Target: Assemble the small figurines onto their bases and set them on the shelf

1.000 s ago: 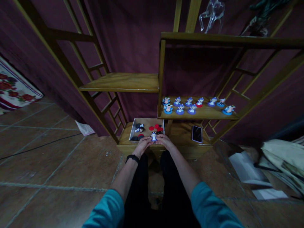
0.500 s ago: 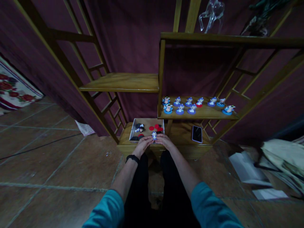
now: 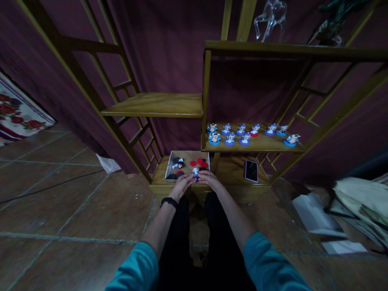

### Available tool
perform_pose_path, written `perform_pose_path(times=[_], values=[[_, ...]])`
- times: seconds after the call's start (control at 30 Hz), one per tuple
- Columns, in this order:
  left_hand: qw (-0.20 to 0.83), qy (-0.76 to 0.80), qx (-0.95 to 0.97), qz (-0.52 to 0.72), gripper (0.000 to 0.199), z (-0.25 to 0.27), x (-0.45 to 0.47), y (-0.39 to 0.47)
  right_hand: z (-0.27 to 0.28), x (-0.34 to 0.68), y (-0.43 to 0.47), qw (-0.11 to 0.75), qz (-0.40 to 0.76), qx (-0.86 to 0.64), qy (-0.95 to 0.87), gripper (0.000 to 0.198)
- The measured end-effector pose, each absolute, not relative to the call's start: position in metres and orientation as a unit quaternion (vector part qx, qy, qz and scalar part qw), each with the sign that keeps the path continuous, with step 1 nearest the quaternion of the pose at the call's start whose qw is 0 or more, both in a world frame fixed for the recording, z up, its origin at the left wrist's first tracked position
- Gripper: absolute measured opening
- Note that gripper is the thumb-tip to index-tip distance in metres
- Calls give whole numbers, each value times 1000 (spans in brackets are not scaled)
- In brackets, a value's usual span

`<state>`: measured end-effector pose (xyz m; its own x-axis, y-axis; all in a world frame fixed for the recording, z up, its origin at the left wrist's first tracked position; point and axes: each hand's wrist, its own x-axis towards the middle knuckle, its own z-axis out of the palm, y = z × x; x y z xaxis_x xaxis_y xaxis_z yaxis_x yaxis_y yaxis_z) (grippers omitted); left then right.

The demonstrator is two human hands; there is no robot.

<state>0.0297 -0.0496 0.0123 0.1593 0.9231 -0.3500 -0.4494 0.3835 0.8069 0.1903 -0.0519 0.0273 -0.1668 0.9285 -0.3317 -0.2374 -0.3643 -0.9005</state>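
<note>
Between my two hands is a small white and purple figurine (image 3: 195, 171), upright, at the front edge of an open cardboard box. My left hand (image 3: 183, 184) grips it from the left with closed fingers, and a black band circles that wrist. From the right, the fingers of my right hand (image 3: 210, 180) close on the same figurine. Its lower part is mostly hidden by my fingers. Inside the box (image 3: 188, 154) lie several red discs (image 3: 193, 163), dark discs (image 3: 171, 176) and a dark-haired figurine (image 3: 180, 164) on its side.
Several figurines (image 3: 229, 139) on coloured round bases stand on the wooden shelf (image 3: 260, 148) at right. Below it a phone (image 3: 251, 171) lies on the cabinet top. A bare-topped shelf (image 3: 154, 104) juts out at upper left. A clear glass horse (image 3: 270, 20) stands above.
The figurine has shifted slightly left and up between my fingers. Both hands stay in nearly the same place.
</note>
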Motion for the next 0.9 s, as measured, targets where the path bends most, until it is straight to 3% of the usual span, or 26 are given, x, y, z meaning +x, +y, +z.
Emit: perform_pose_path(times=[0.9], values=[[705, 454, 293, 459, 20, 21, 32, -53, 15, 191, -46, 423, 675, -474, -374, 20]])
